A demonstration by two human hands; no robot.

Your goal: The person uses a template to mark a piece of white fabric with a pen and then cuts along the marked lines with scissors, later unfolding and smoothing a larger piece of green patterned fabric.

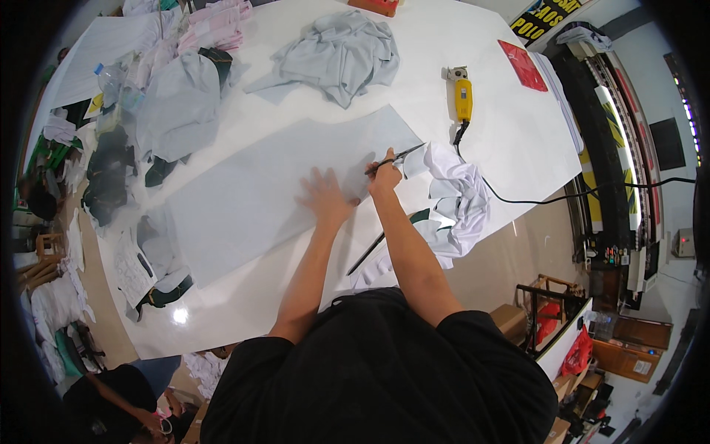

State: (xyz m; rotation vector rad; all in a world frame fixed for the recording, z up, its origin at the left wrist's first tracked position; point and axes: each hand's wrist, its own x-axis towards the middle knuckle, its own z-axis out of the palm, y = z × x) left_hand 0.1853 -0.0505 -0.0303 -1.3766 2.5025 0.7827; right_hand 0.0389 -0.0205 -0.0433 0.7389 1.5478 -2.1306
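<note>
A long sheet of pale grey fabric (244,203) lies spread across the white table. My left hand (329,198) rests on it with fingers spread, slightly smeared by motion. My right hand (384,176) is closed round the handles of dark scissors (409,152), whose blades point up and right by the fabric's right edge. I cannot tell whether the blades are parted. Beside my right forearm is a crumpled heap of white cloth (466,192). A thin dark rod (365,256) lies between my forearms.
A yellow electric cutter (463,100) lies at the right, its black cable (532,202) running off the table. Grey cloth (340,55) is heaped at the back. Cloth pieces (177,103) and a plastic bottle (109,80) crowd the left. A person (111,407) is at lower left.
</note>
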